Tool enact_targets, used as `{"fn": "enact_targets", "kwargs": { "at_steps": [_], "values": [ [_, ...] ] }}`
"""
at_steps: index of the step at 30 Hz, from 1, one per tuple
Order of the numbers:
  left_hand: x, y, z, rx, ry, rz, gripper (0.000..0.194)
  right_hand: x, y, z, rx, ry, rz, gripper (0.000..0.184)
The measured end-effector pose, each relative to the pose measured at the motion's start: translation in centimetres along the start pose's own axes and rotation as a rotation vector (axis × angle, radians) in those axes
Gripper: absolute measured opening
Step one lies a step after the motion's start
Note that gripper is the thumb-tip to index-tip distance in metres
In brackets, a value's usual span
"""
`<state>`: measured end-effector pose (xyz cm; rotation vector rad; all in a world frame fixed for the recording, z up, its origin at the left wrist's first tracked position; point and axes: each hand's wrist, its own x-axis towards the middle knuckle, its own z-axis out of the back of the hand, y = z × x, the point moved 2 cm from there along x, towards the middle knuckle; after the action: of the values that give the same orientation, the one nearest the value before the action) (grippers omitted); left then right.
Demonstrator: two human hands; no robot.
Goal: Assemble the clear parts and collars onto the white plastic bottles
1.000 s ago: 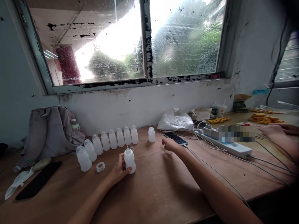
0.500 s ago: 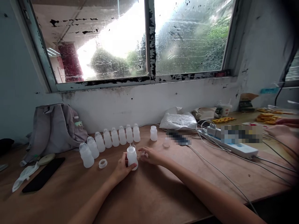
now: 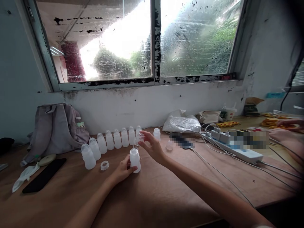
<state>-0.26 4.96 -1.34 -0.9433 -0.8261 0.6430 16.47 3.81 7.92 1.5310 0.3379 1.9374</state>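
My left hand (image 3: pixel 126 167) is wrapped round a frosted white baby bottle (image 3: pixel 135 161) that stands upright on the table. My right hand (image 3: pixel 152 145) is raised just above and to the right of it, its fingers closed on a clear bottle cap (image 3: pixel 139 137). Behind my hands runs a curved row of several capped baby bottles (image 3: pixel 109 141). One uncapped bottle (image 3: pixel 156 134) stands to the right of the row, partly behind my right hand. A white collar ring (image 3: pixel 104 165) lies left of my left hand, and another clear cap (image 3: pixel 169 145) sits to the right.
At left are a grey backpack (image 3: pixel 57 129), a black phone-like slab (image 3: pixel 44 176) and white crumpled cloth (image 3: pixel 25 177). A silvery plastic bag (image 3: pixel 181 122) lies by the wall. A power strip (image 3: pixel 247 153) with cables lies at right, near another person's hand (image 3: pixel 281 134).
My right hand has lifted the clear cap from near the table to above the bottle. My left hand keeps its grip on the bottle. The view has shifted slightly.
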Motion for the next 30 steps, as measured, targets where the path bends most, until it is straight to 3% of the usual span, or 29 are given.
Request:
{"fn": "enact_targets", "kwargs": {
  "at_steps": [5,10,21,26,30],
  "values": [
    [-0.1,-0.4,0.1,-0.018,0.029,-0.020,0.042,-0.3,0.2,-1.7,-0.104,0.105,0.142,0.040],
    [-0.2,-0.6,0.0,0.004,0.041,-0.033,0.049,-1.9,-0.7,-2.5,-0.074,0.209,0.190,0.041],
    [-0.3,-0.7,0.0,0.037,0.059,-0.059,0.054,-4.0,-2.4,-3.8,-0.015,0.280,0.106,0.072],
    [-0.4,-0.8,0.0,0.097,0.020,-0.071,0.050,-3.9,-2.0,-3.7,-0.081,0.283,0.115,0.073],
    [-0.4,-0.7,0.0,0.161,-0.002,-0.062,0.048,-3.7,-1.6,-3.4,-0.049,0.292,0.095,0.062]
  ]
}}
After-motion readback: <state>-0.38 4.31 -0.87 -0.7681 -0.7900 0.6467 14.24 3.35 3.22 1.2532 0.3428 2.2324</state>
